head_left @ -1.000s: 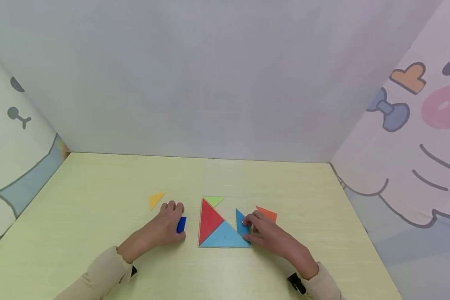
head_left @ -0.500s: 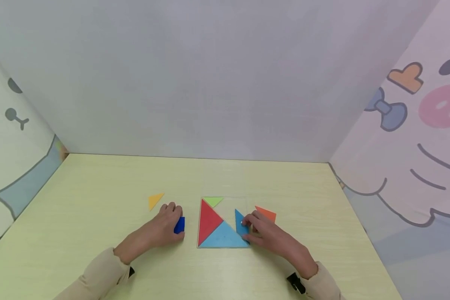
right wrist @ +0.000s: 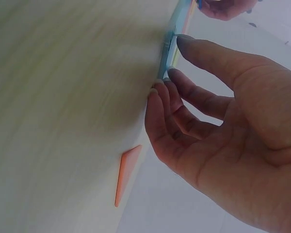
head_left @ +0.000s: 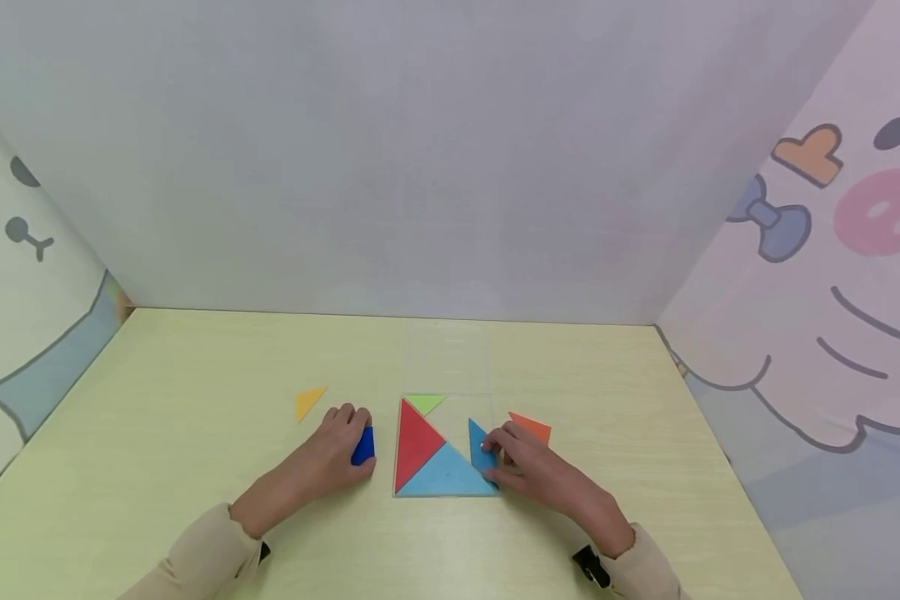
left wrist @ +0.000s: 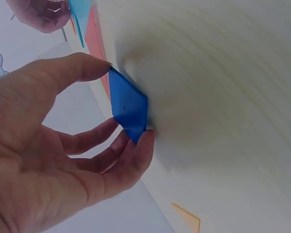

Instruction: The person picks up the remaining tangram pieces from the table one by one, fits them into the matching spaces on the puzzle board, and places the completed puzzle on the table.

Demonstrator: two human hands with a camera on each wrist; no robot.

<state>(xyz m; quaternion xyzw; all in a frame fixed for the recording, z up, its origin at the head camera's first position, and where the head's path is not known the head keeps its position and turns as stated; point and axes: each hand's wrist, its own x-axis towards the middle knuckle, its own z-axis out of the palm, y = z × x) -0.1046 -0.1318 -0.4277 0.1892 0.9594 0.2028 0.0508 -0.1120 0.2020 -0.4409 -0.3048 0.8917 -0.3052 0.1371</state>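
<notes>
My left hand [head_left: 337, 450] grips a dark blue four-sided tangram piece [left wrist: 128, 104] at its edges, thumb on one end and fingertips on the other. Left of the tangram board [head_left: 465, 394], the piece is tilted in the left wrist view. On the board lie a large red triangle [head_left: 416, 446], a large light blue triangle [head_left: 448, 475] and a small green triangle [head_left: 424, 402]. Over its right part, my right hand [head_left: 532, 467] pinches a blue parallelogram [head_left: 480, 443] between thumb and fingers. The parallelogram overlaps the light blue triangle's edge.
A yellow triangle [head_left: 310, 402] lies on the table [head_left: 217, 375] beyond my left hand. Partly behind my right hand sits an orange-red triangle [head_left: 534, 427]. A plain pale wall [head_left: 390, 167] closes off the back, with cartoon-printed panels at both sides.
My left hand has drawn slightly nearer the board with the dark blue piece, and more of that piece shows. My right hand keeps its place on the parallelogram.
</notes>
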